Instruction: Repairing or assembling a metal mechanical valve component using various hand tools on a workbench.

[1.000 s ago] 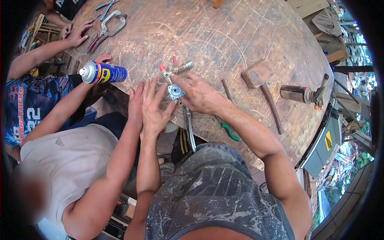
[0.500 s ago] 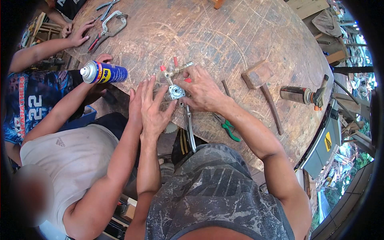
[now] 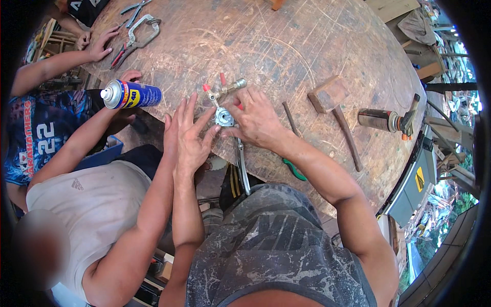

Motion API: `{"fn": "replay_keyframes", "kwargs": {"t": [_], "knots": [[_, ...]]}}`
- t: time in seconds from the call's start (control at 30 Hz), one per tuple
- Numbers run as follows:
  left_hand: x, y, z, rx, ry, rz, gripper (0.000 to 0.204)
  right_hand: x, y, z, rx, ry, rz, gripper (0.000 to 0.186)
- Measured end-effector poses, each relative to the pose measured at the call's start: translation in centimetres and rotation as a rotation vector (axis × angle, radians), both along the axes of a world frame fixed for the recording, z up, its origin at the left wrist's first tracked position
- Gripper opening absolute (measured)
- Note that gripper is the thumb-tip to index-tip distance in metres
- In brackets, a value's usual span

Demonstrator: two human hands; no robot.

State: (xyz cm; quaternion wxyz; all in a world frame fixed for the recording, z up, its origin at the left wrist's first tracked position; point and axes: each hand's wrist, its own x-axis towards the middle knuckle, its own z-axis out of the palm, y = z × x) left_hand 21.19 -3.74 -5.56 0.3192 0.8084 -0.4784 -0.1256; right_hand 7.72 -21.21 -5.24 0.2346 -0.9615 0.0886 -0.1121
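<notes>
A silver metal fitting with a squarish flange and a round bore lies near the table's front edge. Beyond it, touching or joined, is a brass valve assembly with red handles. My left hand is beside the fitting, fingers stretched and apart, thumb close to the flange. On the other side, my right hand has its fingers curled in over a small red piece, mostly hidden by them. Long silver handles of a tool reach from below the fitting toward me.
A co-worker at my left has an arm beside mine; a blue spray can stands there. Locking clamp pliers lie far left. To the right are a metal rod, green-handled pliers, a wooden mallet and a torch canister.
My right hand has shifted slightly right and nearer, uncovering the brass end of the valve assembly. The fitting and my left hand have moved a little to the left.
</notes>
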Motion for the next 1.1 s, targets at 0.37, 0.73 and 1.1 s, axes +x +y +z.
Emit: {"fn": "replay_keyframes", "kwargs": {"t": [0.37,0.73,1.1], "knots": [[-3.9,5.0,-1.1,-0.266,0.394,0.481,0.016,-15.1,0.5,0.9,0.163,0.231,-0.233,0.045],[-14.8,8.3,-1.9,0.224,0.799,0.430,0.080,-24.0,5.2,-4.5,0.094,0.270,-0.377,0.032],[-17.8,7.4,-1.8,-0.144,0.621,0.608,0.074,-24.1,-0.3,0.9,1.405,0.465,-0.286,0.036]]}}
